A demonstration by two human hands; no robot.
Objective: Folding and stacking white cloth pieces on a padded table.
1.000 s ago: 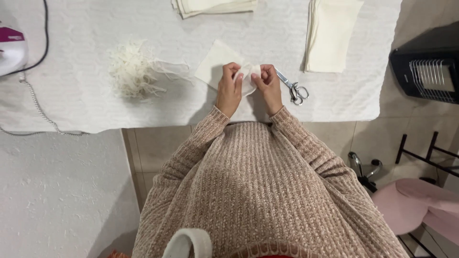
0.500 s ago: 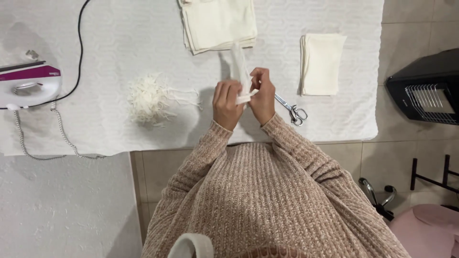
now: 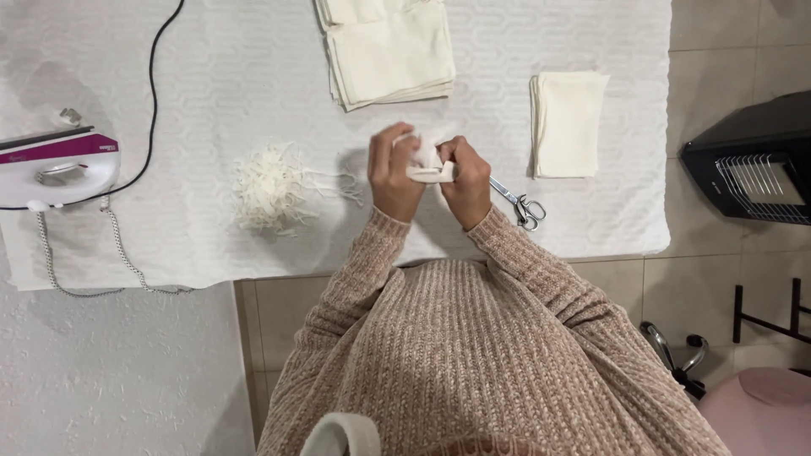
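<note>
Cream-white cloth is the stuff in hand here: a small piece of fabric (image 3: 427, 160) is bunched between the left hand (image 3: 394, 173) and the right hand (image 3: 465, 179), lifted just above the counter (image 3: 211, 76) and a little to the left of the scissors (image 3: 521, 203). Both hands are closed on it, thumbs and fingertips pinching a folded edge from either side, so each grip is nearly shut with only the thin cloth between; how many layers are caught cannot be told. The piece looks light, limp and soft, likely to flop or unfold if let go on one side, and not slippery or fragile, so it would handle best pinched near a folded edge or a corner with both hands, much as it is held. Left of the scissors, beyond the hands, lies a loose tangle of white thread trimmings (image 3: 269, 187), and further left an iron (image 3: 57, 167) with a purple top stands at the counter's edge, its cord trailing. Above the scissors sits a small folded stack of cloth (image 3: 568, 122), and up and to the left of them a larger stack of cream fabric squares (image 3: 389, 51). To the right of the scissors, off the counter, stands a black heater (image 3: 752, 160).
</note>
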